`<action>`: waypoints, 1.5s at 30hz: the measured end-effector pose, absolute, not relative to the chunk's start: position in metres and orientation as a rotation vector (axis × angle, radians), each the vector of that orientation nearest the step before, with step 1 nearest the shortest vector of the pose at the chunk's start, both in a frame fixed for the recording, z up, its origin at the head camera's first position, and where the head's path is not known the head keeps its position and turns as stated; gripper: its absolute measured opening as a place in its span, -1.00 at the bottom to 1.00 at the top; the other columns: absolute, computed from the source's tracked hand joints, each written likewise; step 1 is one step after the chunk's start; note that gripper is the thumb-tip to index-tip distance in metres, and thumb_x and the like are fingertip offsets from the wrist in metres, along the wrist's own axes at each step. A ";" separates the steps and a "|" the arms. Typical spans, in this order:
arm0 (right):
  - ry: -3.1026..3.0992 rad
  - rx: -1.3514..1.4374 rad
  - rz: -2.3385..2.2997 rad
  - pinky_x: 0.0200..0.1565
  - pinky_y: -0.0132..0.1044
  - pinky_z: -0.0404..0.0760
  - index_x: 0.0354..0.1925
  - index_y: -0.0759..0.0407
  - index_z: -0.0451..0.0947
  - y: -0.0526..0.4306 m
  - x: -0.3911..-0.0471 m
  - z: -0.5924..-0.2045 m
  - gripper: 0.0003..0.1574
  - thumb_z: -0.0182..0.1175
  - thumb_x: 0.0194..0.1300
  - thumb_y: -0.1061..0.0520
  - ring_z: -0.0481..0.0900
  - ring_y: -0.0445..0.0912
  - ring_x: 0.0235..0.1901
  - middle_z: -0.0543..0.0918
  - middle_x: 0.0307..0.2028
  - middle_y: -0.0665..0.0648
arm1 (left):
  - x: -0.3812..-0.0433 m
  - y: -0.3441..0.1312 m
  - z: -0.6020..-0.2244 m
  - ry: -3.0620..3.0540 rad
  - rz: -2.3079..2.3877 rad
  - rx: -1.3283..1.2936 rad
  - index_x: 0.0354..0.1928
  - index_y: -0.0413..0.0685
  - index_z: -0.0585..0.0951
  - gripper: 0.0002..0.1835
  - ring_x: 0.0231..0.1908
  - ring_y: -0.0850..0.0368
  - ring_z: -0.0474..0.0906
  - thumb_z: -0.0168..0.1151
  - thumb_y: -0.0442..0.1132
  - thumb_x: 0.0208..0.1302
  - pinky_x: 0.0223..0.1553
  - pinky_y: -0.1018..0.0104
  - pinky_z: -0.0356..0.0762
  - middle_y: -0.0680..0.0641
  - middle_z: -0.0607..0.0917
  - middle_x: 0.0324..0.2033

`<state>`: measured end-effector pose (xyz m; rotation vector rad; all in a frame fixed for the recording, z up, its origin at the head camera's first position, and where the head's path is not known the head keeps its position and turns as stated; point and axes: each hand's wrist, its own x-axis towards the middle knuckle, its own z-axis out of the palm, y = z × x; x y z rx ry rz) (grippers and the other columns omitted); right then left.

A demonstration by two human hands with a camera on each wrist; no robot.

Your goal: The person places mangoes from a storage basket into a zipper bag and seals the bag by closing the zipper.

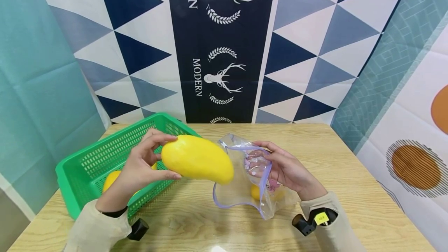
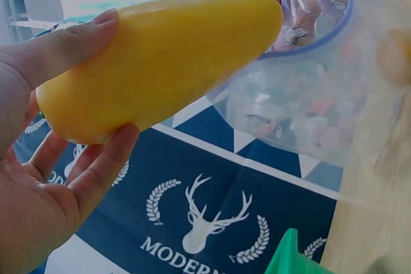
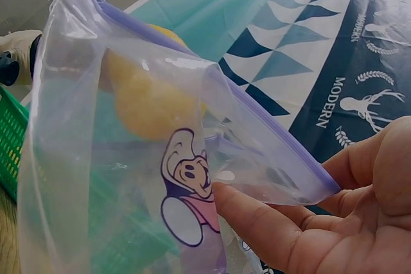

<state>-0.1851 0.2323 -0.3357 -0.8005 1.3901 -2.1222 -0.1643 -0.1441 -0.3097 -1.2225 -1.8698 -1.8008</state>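
My left hand (image 1: 138, 168) grips a yellow mango (image 1: 197, 159) by one end, thumb below and fingers above in the head view. The mango's free end reaches the mouth of a clear zip bag (image 1: 231, 207) with a purple rim and cartoon prints. With my right hand (image 1: 292, 172) I pinch the bag's rim on the right, spreading the mouth wide. A yellow fruit (image 1: 256, 192) lies inside the bag, partly covered by the film. In the right wrist view the mango (image 3: 154, 104) shows behind the bag's film.
A green mesh basket (image 1: 64, 189) stands at the left of the wooden table (image 1: 185, 221), with yellow fruit (image 1: 111, 181) in it, partly behind my left arm. Patterned cloth (image 1: 224, 104) hangs along the table's back edge.
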 end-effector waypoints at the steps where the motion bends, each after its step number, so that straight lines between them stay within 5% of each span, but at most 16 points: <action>1: 1.388 -0.798 -2.124 0.04 -0.05 0.58 0.31 0.05 0.29 0.232 -0.185 -0.336 -0.49 -0.35 0.57 0.34 0.67 0.06 0.02 0.53 0.15 0.16 | -0.165 -0.143 -0.310 -1.868 -1.798 -1.228 0.17 -0.30 0.53 -0.32 0.03 0.05 0.49 0.58 -0.45 -0.07 -0.09 0.19 0.66 -0.13 0.40 0.02; 20: 1.355 -0.760 -2.138 0.05 -0.05 0.58 0.31 0.03 0.32 0.233 -0.185 -0.337 -0.47 -0.35 0.58 0.35 0.66 0.04 0.04 0.52 0.14 0.17 | -0.169 -0.117 -0.322 -1.810 -1.826 -1.340 0.18 -0.27 0.53 -0.34 0.06 0.07 0.45 0.57 -0.35 0.00 -0.09 0.19 0.67 -0.11 0.41 0.03; 45: 1.411 -0.687 -2.224 0.05 0.01 0.57 0.33 0.15 0.22 0.232 -0.181 -0.328 -0.55 -0.32 0.59 0.33 0.65 0.07 0.04 0.47 0.12 0.22 | -0.167 -0.100 -0.332 -1.969 -1.779 -1.099 0.11 -0.32 0.55 -0.31 0.03 0.08 0.46 0.65 -0.35 -0.13 -0.07 0.16 0.66 -0.15 0.41 -0.03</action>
